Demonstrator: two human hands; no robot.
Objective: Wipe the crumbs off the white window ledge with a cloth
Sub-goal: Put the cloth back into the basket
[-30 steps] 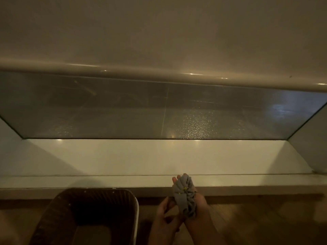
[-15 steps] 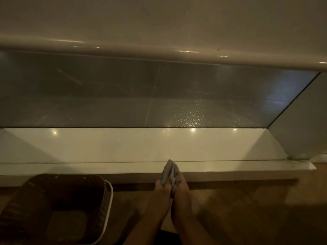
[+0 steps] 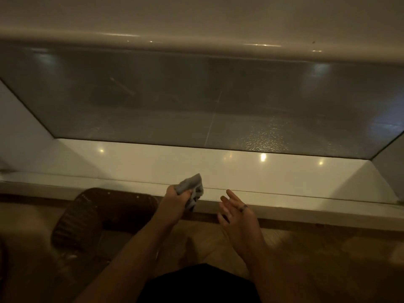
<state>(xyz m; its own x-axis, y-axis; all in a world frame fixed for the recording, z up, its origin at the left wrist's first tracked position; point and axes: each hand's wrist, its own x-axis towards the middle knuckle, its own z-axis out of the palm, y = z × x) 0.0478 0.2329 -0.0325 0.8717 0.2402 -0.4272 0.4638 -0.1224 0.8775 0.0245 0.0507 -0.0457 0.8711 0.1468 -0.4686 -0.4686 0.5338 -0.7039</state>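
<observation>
Left hand (image 3: 176, 196) fingers clamp the bunched cloth (image 3: 191, 184) at the window ledge (image 3: 273, 171), six o'clock edge; right hand (image 3: 239, 215) fingers apart, empty. No crumbs show; probably little wiping remains.

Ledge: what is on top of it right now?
The cloth, gripped in the left hand, and the open right hand are over the front edge of the ledge. No crumbs show; whatever the cloth covers is hidden.

Brown woven basket (image 3: 91, 217) on wood floor (image 3: 328, 259), left side, dim textured glass pane (image 3: 196, 101) with light glare, pale wall (image 3: 196, 14) above
</observation>
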